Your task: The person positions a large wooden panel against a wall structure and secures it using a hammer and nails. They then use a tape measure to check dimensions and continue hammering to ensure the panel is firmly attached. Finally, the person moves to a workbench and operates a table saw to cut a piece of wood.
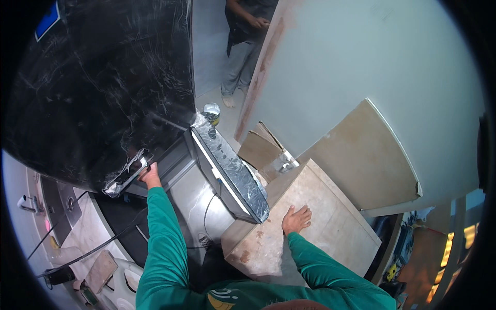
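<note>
My left hand [150, 176] is closed round the metal handle [128, 175] of a large black door [103, 93], whose surface is covered in wrinkled plastic film. Torn film bunches round the handle. Flat on top of a pale wooden box-like cabinet [325, 217], my right hand [297, 219] lies with its fingers spread, holding nothing. Between the two hands stands a dark frame [219, 175] with a film-wrapped outer edge [232, 164], next to the cabinet's corner.
A person [245, 46] stands beyond the doorway, near a paint bucket [211, 112]. Brown board [369, 155] leans against the pale wall at right, beside cardboard pieces [262, 147]. At left are a sink [62, 206] and a cluttered counter. A thin cable [207, 209] hangs over the floor.
</note>
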Motion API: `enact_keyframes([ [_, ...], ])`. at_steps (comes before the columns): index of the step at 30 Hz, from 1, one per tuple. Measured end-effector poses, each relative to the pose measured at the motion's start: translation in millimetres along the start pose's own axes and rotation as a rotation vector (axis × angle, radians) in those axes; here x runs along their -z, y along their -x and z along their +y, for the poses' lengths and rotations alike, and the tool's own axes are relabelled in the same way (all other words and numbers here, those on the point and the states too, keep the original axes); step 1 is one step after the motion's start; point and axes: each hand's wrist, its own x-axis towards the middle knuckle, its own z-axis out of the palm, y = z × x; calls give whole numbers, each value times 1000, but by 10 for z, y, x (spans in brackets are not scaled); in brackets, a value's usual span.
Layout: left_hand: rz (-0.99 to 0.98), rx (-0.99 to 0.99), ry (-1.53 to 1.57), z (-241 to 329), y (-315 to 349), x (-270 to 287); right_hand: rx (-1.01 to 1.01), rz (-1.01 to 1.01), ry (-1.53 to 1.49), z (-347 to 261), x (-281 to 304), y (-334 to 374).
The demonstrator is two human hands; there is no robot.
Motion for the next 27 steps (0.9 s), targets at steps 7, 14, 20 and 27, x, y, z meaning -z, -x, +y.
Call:
enact_keyframes([
  [7, -20, 182, -62, 56, -353, 250, -5, 17, 4, 34, -27, 4],
  [14, -249, 209, -125, 573, -748, 340, 44, 1, 12, -104, -103, -21],
  [20, -73, -336, -2476, 585, -116, 527, 74, 50, 83, -8, -161, -73],
  [27, -20, -212, -2654, 349, 30, 124, 57, 40, 120, 62, -271, -30],
])
